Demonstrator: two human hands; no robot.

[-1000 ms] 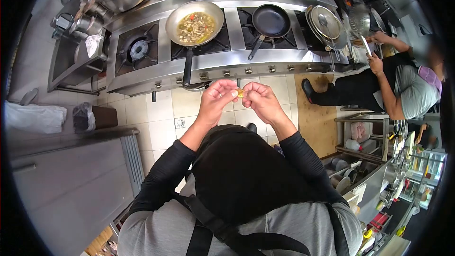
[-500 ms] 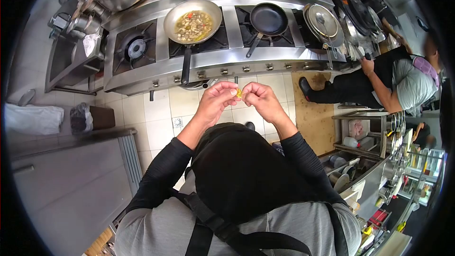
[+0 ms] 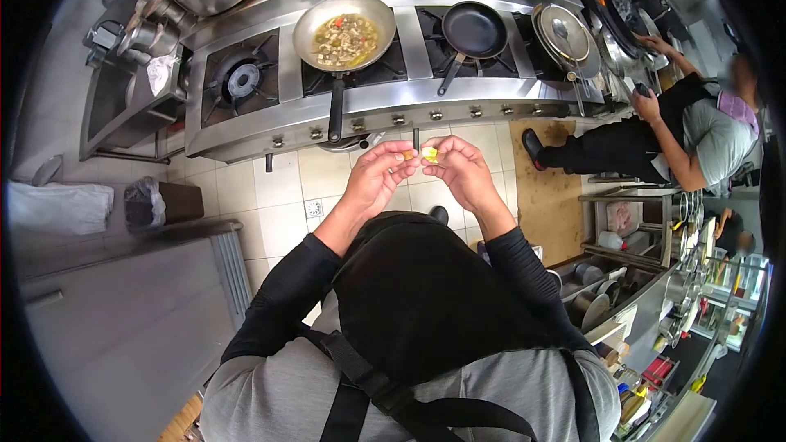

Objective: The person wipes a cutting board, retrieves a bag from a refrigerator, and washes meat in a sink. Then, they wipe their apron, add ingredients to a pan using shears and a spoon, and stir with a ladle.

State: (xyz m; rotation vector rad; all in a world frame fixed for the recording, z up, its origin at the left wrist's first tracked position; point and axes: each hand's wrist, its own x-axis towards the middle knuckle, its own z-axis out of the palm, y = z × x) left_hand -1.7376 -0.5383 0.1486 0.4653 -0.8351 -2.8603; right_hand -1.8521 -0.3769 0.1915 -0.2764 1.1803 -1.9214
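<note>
Close together in front of the stove's edge, both hands are raised over the floor. My left hand (image 3: 377, 176) pinches a small orange-brown piece (image 3: 408, 155) between thumb and fingertips. Between the fingertips of my right hand (image 3: 460, 170) is a small yellow wrapper (image 3: 430, 154). Beyond the hands, a steel pan (image 3: 304, 30) holds chopped food in yellowish liquid (image 3: 348, 39), its black handle pointing toward me. To its right a black frying pan (image 3: 473, 31) sits on another burner.
The stove (image 3: 286, 110) runs across the front, with a bare burner (image 3: 243, 80) at left. Stacked pans and lids (image 3: 565, 33) stand at right. A co-worker (image 3: 704, 127) is at the far right beside a shelf rack (image 3: 626, 196). A bin (image 3: 182, 203) is at left.
The yellow item between my hands now appears as a wrapper in my right fingers and a separate small piece in my left. The view has shifted slightly. The co-worker's arm reaches toward the pans.
</note>
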